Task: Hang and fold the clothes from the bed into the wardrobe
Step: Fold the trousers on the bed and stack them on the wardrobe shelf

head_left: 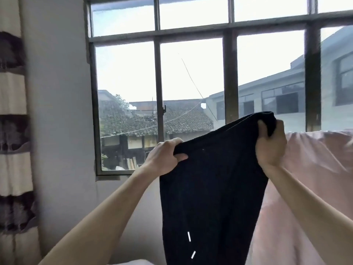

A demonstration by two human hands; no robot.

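With both arms stretched out ahead, the person holds a black garment (214, 188) up in the air in front of the window (191, 73). The left hand (165, 156) grips the garment's upper edge on one side, fingers (168, 144) curled over the top of the bunched cloth and the thumb tucked underneath, pinching the fabric between them. The right hand (271, 144) sits higher and grips the other end of that edge, fingers wrapped round a thick fold of cloth with the thumb pressed up against it. Between the two hands the top edge runs as a slanted line, rising toward the right hand. Below that, the garment hangs down freely, narrowing a little, and runs out of the bottom of the view, so its lower end cannot be seen. Two short white marks (191, 245) show on the dark cloth low down. What kind of garment it is cannot be told for sure.

Behind the right arm, a pale pink sheet (315, 169) is draped, its top edge level with the right hand. At the far left hangs a curtain (13, 131) in dark and cream bands against a plain wall (57, 92). Through the panes, tiled roofs and a grey building stand outside.
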